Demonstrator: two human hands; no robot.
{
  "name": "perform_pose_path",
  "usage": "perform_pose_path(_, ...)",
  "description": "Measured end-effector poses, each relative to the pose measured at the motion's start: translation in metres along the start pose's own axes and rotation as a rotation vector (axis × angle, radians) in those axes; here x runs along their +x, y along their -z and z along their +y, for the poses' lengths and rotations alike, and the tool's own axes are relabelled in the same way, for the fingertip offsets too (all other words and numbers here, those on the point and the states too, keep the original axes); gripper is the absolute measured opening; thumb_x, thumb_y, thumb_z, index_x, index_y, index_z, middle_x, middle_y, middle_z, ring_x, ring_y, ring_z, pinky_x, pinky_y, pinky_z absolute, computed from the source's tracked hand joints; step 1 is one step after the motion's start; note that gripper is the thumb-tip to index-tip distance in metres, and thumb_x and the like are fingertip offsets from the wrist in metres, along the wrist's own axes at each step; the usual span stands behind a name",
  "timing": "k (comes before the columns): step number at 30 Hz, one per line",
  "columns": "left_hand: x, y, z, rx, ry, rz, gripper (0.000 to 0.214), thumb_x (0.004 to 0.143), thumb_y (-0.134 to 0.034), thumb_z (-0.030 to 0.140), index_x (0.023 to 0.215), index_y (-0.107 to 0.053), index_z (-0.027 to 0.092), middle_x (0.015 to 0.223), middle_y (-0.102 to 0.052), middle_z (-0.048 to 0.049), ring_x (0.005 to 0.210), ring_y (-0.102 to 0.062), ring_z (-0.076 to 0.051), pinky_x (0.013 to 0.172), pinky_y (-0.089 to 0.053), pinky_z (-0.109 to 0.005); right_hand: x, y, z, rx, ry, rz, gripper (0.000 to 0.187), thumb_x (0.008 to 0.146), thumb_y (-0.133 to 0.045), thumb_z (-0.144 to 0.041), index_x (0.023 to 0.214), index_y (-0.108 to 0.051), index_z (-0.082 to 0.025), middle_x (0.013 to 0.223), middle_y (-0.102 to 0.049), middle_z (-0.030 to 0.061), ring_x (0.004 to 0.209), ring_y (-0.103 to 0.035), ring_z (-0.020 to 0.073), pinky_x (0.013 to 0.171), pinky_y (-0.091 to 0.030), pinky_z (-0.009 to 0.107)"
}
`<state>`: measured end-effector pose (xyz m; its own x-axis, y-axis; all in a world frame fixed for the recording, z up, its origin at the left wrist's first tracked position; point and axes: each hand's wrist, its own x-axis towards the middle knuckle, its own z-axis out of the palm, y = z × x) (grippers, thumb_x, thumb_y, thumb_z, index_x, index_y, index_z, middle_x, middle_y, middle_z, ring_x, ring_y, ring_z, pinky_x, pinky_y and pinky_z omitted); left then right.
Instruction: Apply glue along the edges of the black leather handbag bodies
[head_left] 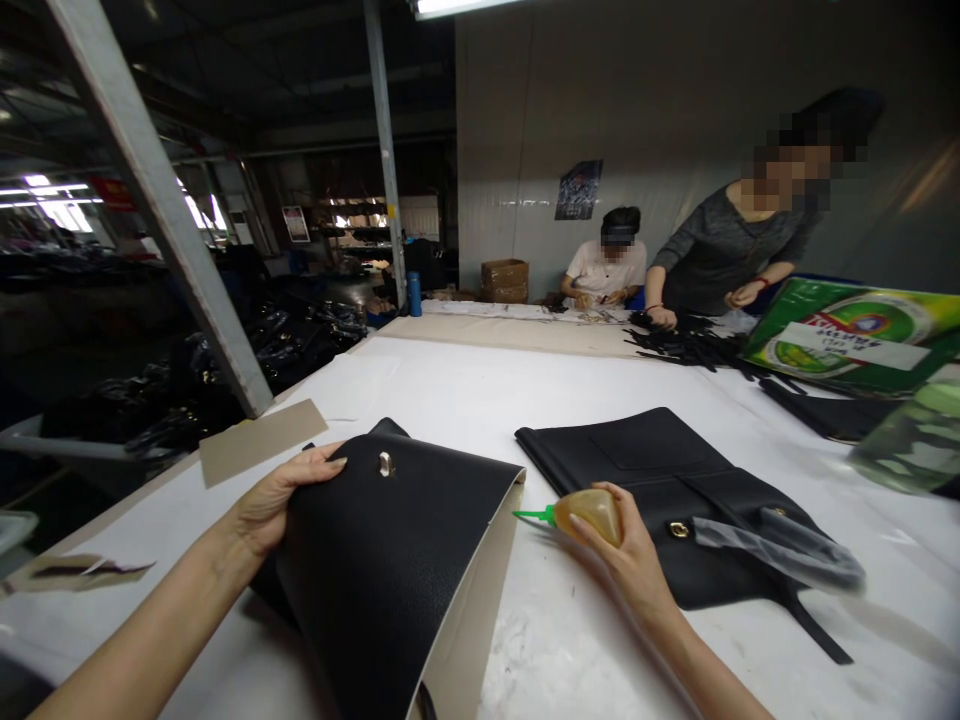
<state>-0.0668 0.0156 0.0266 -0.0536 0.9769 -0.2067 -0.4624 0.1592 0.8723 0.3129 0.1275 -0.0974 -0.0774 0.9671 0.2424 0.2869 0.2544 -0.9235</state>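
A black leather bag panel [375,560] with a small metal turn lock [385,463] is tilted up in front of me, its beige underside showing along the right edge. My left hand [289,490] grips its upper left edge, thumb on top and the other fingers hidden behind. In my right hand [626,545] is a squeeze bottle [592,515] of amber liquid, probably glue. Its green nozzle points left, close to the panel's right edge. Beyond that hand lies another black leather bag piece [637,450] with a gold-coloured fitting [679,530] and a plastic-wrapped strap [780,555].
A green printed box [855,335] and a clear greenish container [915,440] stand at the right. Beige board [262,440] lies at the table's left edge by a slanted metal post [165,200]. Two people [720,250] work at the far end near black strips [690,340].
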Motion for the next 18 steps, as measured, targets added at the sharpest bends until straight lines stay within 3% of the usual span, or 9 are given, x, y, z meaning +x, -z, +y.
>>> perform_pose_path(3,0.000,0.004,0.000,0.009,0.000,-0.002,0.035,0.074,-0.063,0.005,0.107,-0.068,0.014,0.105,-0.072,-0.0116,0.089,-0.070,-0.023,0.081,-0.056,-0.030,-0.005,0.003,0.002,-0.014,0.004,-0.013,0.055,0.073,-0.067,-0.053,0.116,-0.046,-0.026,0.108,-0.055,0.0040,0.094,-0.057,0.0273,0.083,-0.046,0.039)
perform_pose_path(8,0.001,0.009,-0.003,-0.003,0.001,-0.015,0.035,0.075,-0.060,0.004,0.108,-0.068,0.014,0.105,-0.072,-0.0120,0.088,-0.070,-0.023,0.079,-0.056,-0.030,-0.018,0.006,0.003,0.081,-0.046,-0.176,0.052,0.076,-0.066,-0.049,0.118,-0.045,-0.026,0.104,-0.057,0.0040,0.094,-0.057,0.0272,0.079,-0.048,0.035)
perform_pose_path(14,0.001,0.006,-0.003,-0.010,0.001,-0.038,0.035,0.075,-0.061,0.004,0.108,-0.067,0.014,0.102,-0.073,-0.0126,0.086,-0.070,-0.022,0.079,-0.057,-0.029,-0.010,0.006,0.005,0.047,-0.026,-0.045,0.056,0.074,-0.067,-0.053,0.117,-0.044,-0.026,0.107,-0.054,0.0035,0.096,-0.055,0.0272,0.084,-0.044,0.037)
perform_pose_path(18,0.001,0.005,-0.003,-0.002,0.004,-0.012,0.033,0.075,-0.061,0.005,0.106,-0.068,0.014,0.102,-0.073,-0.0123,0.086,-0.070,-0.023,0.079,-0.057,-0.030,-0.024,0.010,0.004,0.072,-0.076,-0.147,0.055,0.075,-0.066,-0.052,0.117,-0.044,-0.026,0.108,-0.054,0.0037,0.096,-0.056,0.0262,0.082,-0.045,0.035)
